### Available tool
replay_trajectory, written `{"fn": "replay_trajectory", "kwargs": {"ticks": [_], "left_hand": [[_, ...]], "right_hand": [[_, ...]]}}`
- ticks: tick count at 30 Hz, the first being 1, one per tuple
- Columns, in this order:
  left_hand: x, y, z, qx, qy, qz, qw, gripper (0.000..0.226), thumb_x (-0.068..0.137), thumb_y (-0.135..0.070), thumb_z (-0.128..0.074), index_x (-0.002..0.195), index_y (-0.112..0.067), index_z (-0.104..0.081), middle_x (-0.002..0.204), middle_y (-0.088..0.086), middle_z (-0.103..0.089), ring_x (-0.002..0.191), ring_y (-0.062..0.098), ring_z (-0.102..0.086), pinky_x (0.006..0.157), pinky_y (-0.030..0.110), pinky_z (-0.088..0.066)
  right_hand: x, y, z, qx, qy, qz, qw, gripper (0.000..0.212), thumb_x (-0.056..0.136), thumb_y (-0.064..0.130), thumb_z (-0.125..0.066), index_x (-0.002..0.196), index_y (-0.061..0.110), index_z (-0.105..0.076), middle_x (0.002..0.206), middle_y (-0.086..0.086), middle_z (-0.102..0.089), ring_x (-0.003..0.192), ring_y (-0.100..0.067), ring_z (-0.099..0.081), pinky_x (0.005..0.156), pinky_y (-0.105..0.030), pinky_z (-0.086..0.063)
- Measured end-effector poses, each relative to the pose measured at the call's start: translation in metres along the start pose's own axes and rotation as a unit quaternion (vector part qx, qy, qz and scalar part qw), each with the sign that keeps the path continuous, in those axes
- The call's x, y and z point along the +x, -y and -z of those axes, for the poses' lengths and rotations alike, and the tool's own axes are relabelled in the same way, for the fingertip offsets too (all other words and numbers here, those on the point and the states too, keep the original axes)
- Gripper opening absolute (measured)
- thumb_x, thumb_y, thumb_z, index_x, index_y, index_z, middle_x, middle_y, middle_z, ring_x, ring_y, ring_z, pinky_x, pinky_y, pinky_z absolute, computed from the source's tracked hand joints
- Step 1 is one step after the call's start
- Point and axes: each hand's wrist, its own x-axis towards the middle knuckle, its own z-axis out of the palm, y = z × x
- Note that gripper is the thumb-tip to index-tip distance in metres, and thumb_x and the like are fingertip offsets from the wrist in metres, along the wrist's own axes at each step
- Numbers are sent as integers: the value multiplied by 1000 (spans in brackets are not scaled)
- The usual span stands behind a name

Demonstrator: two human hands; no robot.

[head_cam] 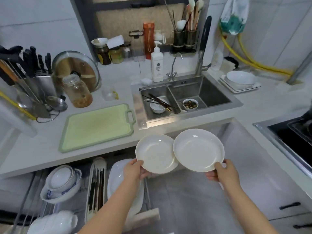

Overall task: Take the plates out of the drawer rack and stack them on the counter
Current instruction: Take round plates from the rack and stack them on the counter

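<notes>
Two round white plates hang in the air in front of the counter edge. My left hand [135, 169] grips the left plate [156, 153] by its near rim, thumb on top. My right hand [221, 172] grips the right plate [198, 149] the same way. The right plate's rim overlaps the left plate's right edge. Below, the drawer rack [148, 191] is pulled open; a large white plate [116, 179] stands in it, partly hidden by my left forearm, next to stacked blue-and-white bowls [61, 183]. The white counter [42, 149] lies above the drawer.
A green cutting board [98, 127] lies on the counter left of the steel sink [185, 98], which holds bowls and chopsticks. A stack of white dishes [239, 81] sits right of the sink. Knife block, glass jar and pot lid stand at the left. A stove is at the right edge.
</notes>
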Motion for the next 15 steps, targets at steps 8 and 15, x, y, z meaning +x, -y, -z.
{"fn": "replay_trajectory", "kwargs": {"ticks": [8, 15], "left_hand": [[-17, -12, -87, -26, 28, -44, 998, 29, 89, 2, -54, 118, 0, -56, 88, 17, -66, 64, 23, -66, 43, 30, -56], [3, -24, -147, -3, 62, -54, 997, 36, 89, 0, -54, 125, -2, -54, 106, 22, -67, 77, 30, -67, 62, 36, -55]], "right_hand": [[17, 32, 75, 83, -51, 28, 995, 20, 87, 9, -44, 107, 11, -46, 52, -12, -71, 49, -26, -70, 58, -37, -61], [40, 50, 107, 126, -96, 44, 986, 19, 87, 7, -45, 106, 11, -46, 51, -11, -70, 49, -24, -71, 43, -26, -54]]}}
